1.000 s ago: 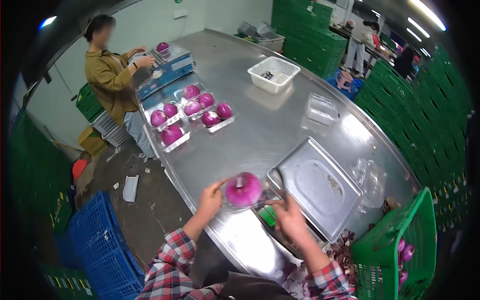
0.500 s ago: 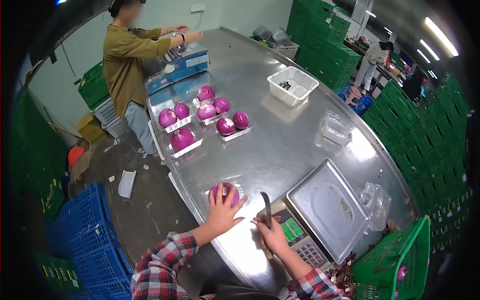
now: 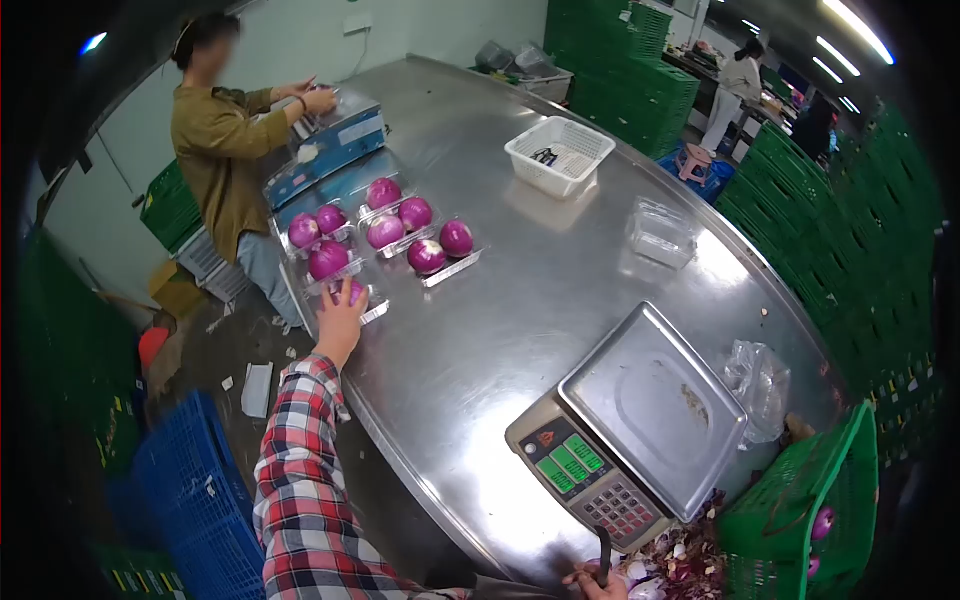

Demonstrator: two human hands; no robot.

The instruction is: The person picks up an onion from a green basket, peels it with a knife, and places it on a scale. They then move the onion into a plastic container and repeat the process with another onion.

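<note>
Spreading toward twelve o'clock, a broad, shiny grey metal table [image 3: 470,345] takes up the middle of the view. Tall stacked green plastic crates [image 3: 615,85] rise beyond its edge at one o'clock, and at ten o'clock a person in an olive shirt [image 3: 220,140] stands with both hands over a boxy blue scale [image 3: 350,135]. Between four and five o'clock sits a grey electronic scale with a flat metal platform [image 3: 655,400], its green display lit; past it, at four, a slatted green plastic crate [image 3: 765,560] holds onions. A white rectangular plastic basket [image 3: 545,178] is at one o'clock, and clear plastic trays [image 3: 660,235] lie at two. Toward ten o'clock, low clear trays with white strips [image 3: 455,268] carry round purple onions. At nine o'clock the left hand [image 3: 340,325] is half open, fingers parted and curved over a round, glossy purple onion [image 3: 355,290] in the nearest tray; whether it grips or merely rests there, I cannot tell. At five o'clock, by the bottom edge, the right hand [image 3: 597,584] is closed around a dark, curved metal knife [image 3: 604,548], which points upward just beside the grey scale.
</note>
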